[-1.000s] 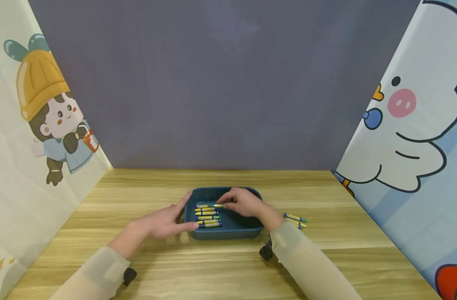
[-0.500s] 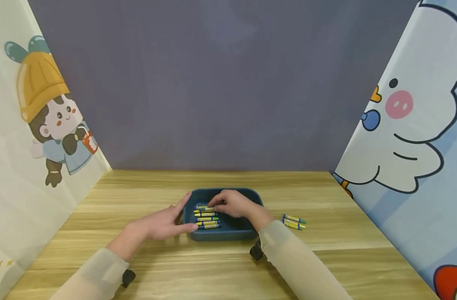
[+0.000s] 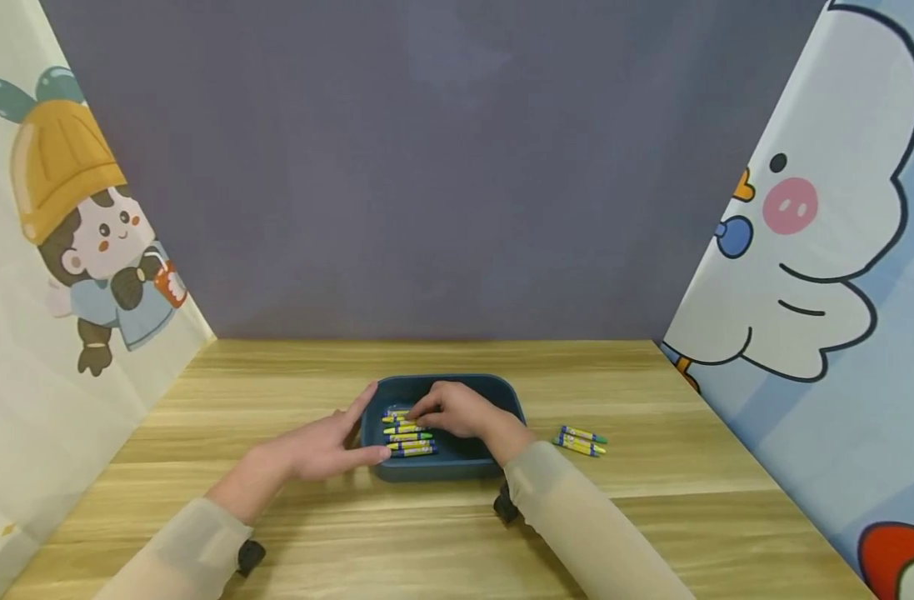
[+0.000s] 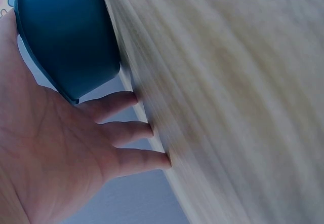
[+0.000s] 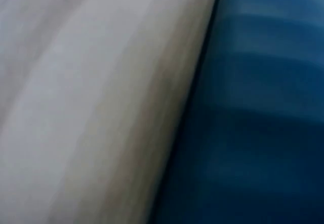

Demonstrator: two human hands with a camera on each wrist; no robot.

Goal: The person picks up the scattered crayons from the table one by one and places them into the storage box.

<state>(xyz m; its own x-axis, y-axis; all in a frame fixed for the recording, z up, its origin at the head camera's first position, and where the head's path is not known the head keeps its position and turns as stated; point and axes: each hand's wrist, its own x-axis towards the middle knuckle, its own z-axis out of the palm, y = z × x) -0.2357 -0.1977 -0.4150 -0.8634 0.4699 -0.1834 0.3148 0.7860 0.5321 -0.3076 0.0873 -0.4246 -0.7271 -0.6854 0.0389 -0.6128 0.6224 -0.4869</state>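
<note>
In the head view, a dark blue tray (image 3: pixel 457 471) sits on the wooden table with several crayons (image 3: pixel 410 446) in yellow and blue wrappers lying in a row at its left side. My left hand (image 3: pixel 317 450) rests against the tray's left end, thumb at the near left corner, index finger at the far one. In the left wrist view its other fingers reach straight down by the tray's outside. My right hand (image 3: pixel 464 410) reaches inside the tray, thumb and forefinger pinching a crayon by the row's far end, mostly hidden by the fingertips. The right wrist view lacks the hand.
A few more crayons (image 3: pixel 580 442), one with a green tip, lie on the table right of the tray. A grey panel (image 3: pixel 442 183) stands behind the table. Cartoon-printed sheets flank it on the left and right.
My right hand has moved a little left and toward me inside the tray, bringing its crayon to the row. My left hand has stayed at the tray's end. The view has shifted slightly.
</note>
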